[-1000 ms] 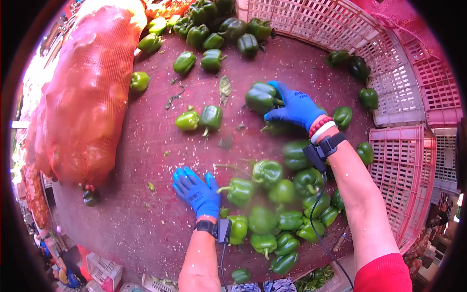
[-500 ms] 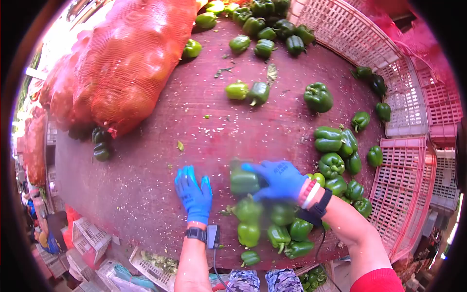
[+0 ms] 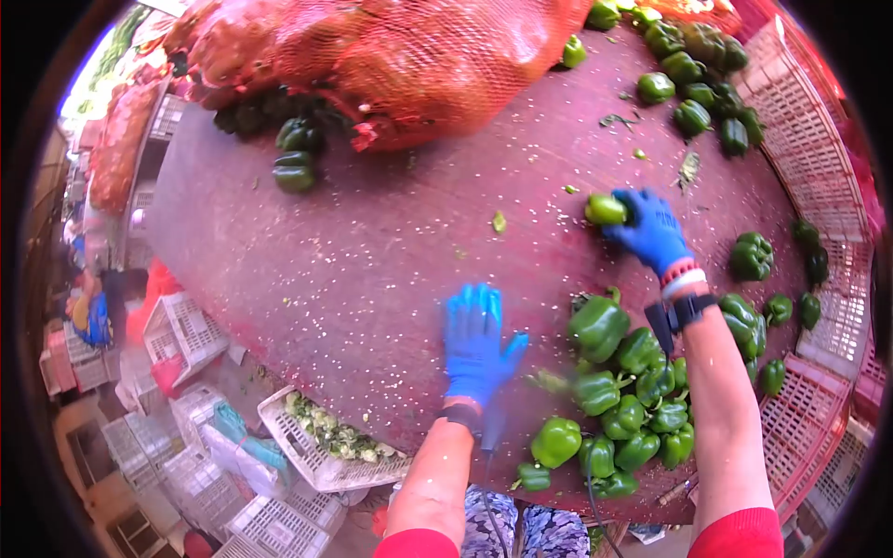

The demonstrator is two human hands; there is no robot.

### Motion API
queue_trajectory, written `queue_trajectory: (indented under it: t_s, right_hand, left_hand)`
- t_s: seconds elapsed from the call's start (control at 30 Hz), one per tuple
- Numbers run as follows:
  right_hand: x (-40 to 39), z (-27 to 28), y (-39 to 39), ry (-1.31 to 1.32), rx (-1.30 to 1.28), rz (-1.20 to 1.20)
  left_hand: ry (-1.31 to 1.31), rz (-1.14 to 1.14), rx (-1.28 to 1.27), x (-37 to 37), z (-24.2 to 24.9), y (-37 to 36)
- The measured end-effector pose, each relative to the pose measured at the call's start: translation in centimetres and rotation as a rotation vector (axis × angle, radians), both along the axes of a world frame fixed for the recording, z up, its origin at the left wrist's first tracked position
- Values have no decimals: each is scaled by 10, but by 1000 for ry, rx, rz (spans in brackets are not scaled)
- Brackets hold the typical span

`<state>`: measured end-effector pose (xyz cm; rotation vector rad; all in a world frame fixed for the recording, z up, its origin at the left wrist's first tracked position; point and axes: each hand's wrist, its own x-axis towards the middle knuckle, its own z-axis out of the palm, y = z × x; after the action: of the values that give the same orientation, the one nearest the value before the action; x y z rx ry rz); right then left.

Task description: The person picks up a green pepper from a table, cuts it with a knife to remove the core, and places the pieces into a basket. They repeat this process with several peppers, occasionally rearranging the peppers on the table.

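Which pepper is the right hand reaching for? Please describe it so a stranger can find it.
On the dark red table, look past the pile of peppers near the person. The pepper lies alone at the blue-gloved right hand fingertips. It is lighter, yellow-green.

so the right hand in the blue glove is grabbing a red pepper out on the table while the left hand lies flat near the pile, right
Not quite. The head view shows the right hand closing on a green pepper, not a red one. The rest holds: both hands wear blue gloves, and the left hand lies flat on the table beside the pile of green peppers.
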<state>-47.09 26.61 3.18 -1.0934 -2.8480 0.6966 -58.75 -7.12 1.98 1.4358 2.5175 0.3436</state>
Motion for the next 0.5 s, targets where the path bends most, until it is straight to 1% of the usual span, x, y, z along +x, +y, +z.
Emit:
queue_trajectory:
  t_s: [0.07,0.13,0.2,0.23,0.27,0.33,0.4,0.43,0.5]
  right_hand:
    - [20,16,-46,-39,-25,101]
    - [39,36,-84,-111,-129,112]
    - [68,44,-110,-219,-298,186]
    - [77,59,-117,-150,-256,281]
    - [87,75,-125,-99,-211,362]
    - [101,81,-90,29,-40,273]
    - [118,85,-17,-51,268,25]
    - [133,75,26,-123,396,-104]
    - [164,65,86,-403,578,-285]
  left_hand:
    - [-6,2,7,0,-1,-1]
    - [3,4,-5,-4,3,-2]
    - [-10,-30,-1,-4,1,0]
    - [-4,-8,-26,-3,5,3]
    - [28,-29,-7,-1,-4,1]
    - [41,-48,-26,2,1,3]
    - [87,-51,-44,4,-2,4]
    - [112,-51,-46,5,-4,4]
    - [147,-68,-23,8,-4,4]
